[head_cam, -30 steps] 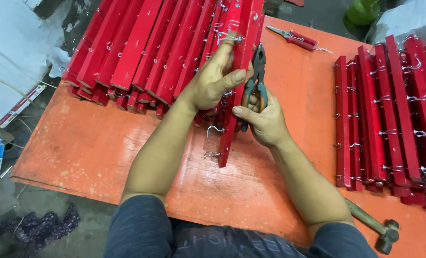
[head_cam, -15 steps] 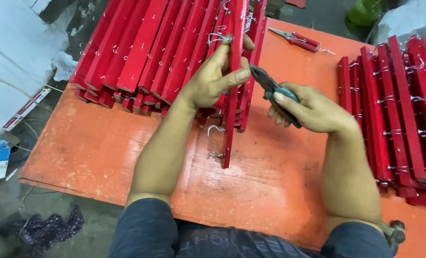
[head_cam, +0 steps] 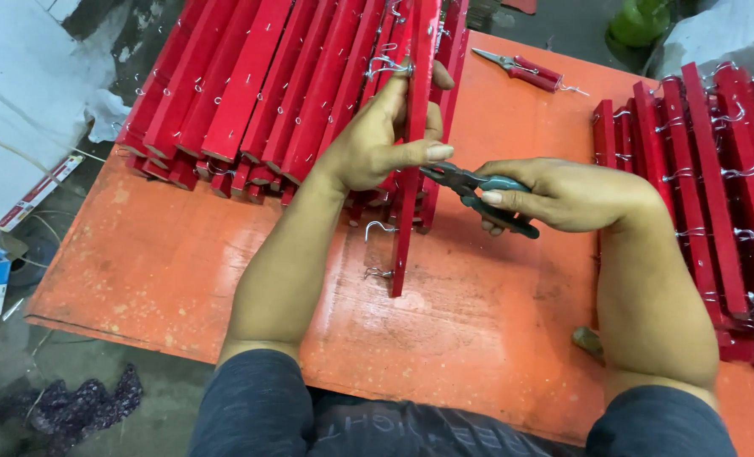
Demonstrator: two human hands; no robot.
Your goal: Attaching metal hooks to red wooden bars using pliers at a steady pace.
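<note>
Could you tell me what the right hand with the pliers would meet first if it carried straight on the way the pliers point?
Probably the red strip held upright by the left hand; the pliers in the right hand aim at it, close beside the left thumb.

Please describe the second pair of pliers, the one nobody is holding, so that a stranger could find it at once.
Look at the far edge of the orange table, between the two stacks of red strips. The loose pliers lie there alone. Their handles are red, while the pliers in the right hand have teal handles.
</note>
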